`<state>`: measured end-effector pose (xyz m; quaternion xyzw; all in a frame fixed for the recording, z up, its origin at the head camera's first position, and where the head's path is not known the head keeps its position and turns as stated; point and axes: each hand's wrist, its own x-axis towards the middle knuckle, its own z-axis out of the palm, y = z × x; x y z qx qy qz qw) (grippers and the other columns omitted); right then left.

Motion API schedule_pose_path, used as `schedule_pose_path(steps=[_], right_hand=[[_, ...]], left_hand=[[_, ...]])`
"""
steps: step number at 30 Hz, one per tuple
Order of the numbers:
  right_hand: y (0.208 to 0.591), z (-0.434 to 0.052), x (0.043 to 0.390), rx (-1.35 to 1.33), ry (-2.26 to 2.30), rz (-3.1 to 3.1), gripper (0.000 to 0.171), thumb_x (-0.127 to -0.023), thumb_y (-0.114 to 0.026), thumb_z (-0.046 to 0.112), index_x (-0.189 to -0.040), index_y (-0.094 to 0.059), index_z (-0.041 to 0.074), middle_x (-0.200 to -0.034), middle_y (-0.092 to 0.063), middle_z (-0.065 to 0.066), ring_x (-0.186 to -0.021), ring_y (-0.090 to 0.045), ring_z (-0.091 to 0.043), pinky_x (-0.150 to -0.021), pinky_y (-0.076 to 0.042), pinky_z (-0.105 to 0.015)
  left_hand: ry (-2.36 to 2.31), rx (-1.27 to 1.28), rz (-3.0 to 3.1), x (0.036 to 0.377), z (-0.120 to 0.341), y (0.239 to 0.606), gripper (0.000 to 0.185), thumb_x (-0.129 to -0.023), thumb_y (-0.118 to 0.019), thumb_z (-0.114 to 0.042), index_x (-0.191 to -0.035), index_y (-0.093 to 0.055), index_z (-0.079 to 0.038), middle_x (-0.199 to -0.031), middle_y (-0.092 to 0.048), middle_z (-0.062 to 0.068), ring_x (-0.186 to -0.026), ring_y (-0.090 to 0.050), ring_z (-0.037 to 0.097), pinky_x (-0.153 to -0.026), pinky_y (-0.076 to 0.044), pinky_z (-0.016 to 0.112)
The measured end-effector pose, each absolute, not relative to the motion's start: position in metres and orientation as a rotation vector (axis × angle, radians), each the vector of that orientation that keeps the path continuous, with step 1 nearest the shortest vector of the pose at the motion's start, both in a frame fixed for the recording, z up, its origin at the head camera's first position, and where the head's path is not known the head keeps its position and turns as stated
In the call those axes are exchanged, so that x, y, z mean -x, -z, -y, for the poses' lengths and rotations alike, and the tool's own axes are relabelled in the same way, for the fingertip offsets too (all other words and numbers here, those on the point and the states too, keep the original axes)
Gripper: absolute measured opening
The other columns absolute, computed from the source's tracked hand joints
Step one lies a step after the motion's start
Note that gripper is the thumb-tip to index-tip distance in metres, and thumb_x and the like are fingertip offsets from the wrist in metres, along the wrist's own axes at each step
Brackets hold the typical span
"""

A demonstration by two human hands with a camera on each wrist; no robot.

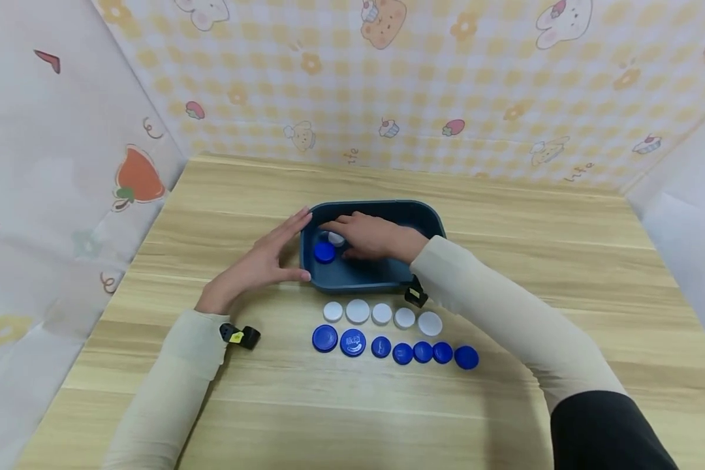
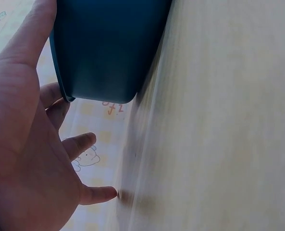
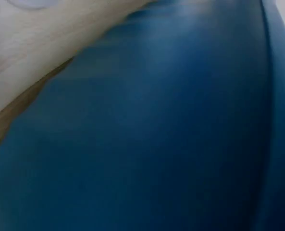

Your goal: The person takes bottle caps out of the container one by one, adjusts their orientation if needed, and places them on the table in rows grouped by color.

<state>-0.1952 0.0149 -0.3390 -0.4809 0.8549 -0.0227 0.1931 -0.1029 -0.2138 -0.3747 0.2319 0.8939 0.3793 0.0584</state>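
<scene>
Currently, the right hand (image 1: 369,236) is reaching down inside the dark blue bin (image 1: 423,215), which is sitting near the middle of the wooden table (image 1: 564,261). Its fingertips are touching or pinching a white bottle cap (image 1: 336,239) at the bin's 9 o'clock side; the head view is not showing clearly whether the fingers are closing round it, so the grip cannot be told. A blue bottle cap (image 1: 324,252) is lying on the bin floor just beside the white one, toward 7 o'clock.

The left hand (image 1: 257,264) is lying open, fingers straight and spread, with the fingertips and thumb resting against the bin's outer left wall. The left wrist view is showing the palm (image 2: 22,159) flat beside the bin's rounded corner (image 2: 104,57), holding nothing.

The right wrist view is blurred, showing only the bin's blue inner wall (image 3: 171,144).

Just off the bin's 6 o'clock edge, a row of five white caps (image 1: 382,314) is lying on the table. A row of seven blue caps (image 1: 402,353) is lying just beside it, nearer the person.
</scene>
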Motion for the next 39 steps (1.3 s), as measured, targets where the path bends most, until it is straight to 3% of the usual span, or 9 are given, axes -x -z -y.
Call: schedule_pose_path(steps=[13, 23, 31, 39], right_hand=[[0.342, -0.010, 0.202, 1.363, 0.085, -2.440, 0.049, -0.092, -0.065, 0.020, -0.139, -0.050, 0.014, -0.130, -0.051, -0.010, -0.115, -0.050, -0.026, -0.098, -0.042, -0.042], [0.349, -0.013, 0.205, 1.307, 0.252, -2.453, 0.049, -0.093, -0.065, 0.023, -0.138, -0.050, 0.013, -0.125, -0.053, -0.008, -0.114, -0.052, -0.023, -0.097, -0.042, -0.039], [0.360, -0.031, 0.216, 1.126, 0.593, -2.270, 0.057, -0.086, -0.073, 0.023, -0.135, -0.049, 0.007, -0.103, -0.055, -0.006, -0.087, -0.053, -0.019, -0.077, -0.044, -0.029], [0.368, -0.042, 0.230, 1.118, 0.748, -2.118, 0.055, -0.083, -0.076, 0.023, -0.132, -0.053, 0.015, -0.096, -0.058, -0.002, -0.081, -0.054, -0.018, -0.073, -0.044, -0.029]], left_hand=[[-1.128, -0.704, -2.733, 0.102, 0.213, 0.375, 0.101, -0.080, -0.078, -0.037, -0.155, -0.011, -0.024, -0.160, -0.003, -0.003, -0.144, -0.007, 0.024, -0.108, -0.017, 0.059], [-1.140, -0.680, -2.722, 0.101, 0.213, 0.373, 0.100, -0.080, -0.077, -0.037, -0.155, -0.011, -0.025, -0.159, -0.003, -0.007, -0.144, -0.007, 0.022, -0.108, -0.016, 0.058], [-1.131, -0.677, -2.721, 0.101, 0.211, 0.372, 0.100, -0.080, -0.076, -0.040, -0.155, -0.012, -0.022, -0.159, -0.003, -0.008, -0.144, -0.008, 0.023, -0.108, -0.016, 0.058], [-1.116, -0.691, -2.732, 0.102, 0.213, 0.372, 0.100, -0.080, -0.076, -0.040, -0.155, -0.013, -0.021, -0.160, -0.004, -0.006, -0.144, -0.009, 0.028, -0.108, -0.016, 0.059]])
